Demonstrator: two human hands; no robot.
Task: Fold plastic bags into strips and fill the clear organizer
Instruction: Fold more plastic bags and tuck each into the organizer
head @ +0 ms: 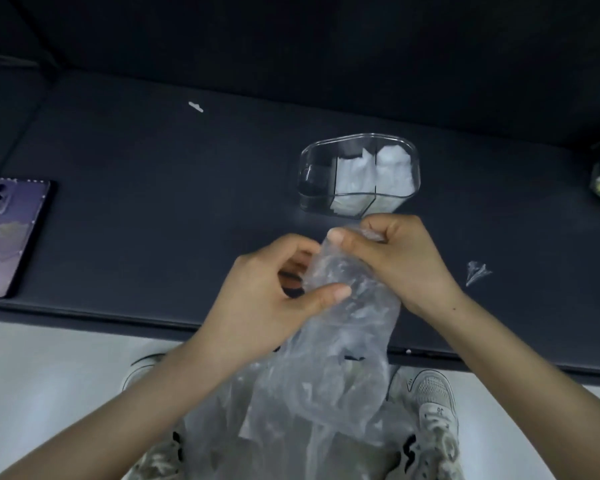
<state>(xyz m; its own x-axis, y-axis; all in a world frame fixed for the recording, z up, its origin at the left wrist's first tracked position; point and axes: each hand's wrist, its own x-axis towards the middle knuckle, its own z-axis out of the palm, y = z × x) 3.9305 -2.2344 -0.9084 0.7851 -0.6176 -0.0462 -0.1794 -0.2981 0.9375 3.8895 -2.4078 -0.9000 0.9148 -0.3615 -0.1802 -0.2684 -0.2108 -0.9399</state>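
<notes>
Two bare hands gripped one clear plastic bag (343, 327) above the near edge of the dark table (153, 188). Left hand (267, 299) pinched its middle, thumb on top; right hand (392, 258) was closed on the bunched top end. Bag's loose lower part hung toward 6 o'clock over the shoes. Clear organizer (359, 174) stood at 12 o'clock from the hands, just beyond the right knuckles; two compartments held white folded bags, the left one looked empty. Phone (11, 233) lay at 9 o'clock, plastic scrap (477, 271) at 3 o'clock.

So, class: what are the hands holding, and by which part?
Both hold one clear plastic bag: right hand grips its top end, left hand pinches just below.
</notes>
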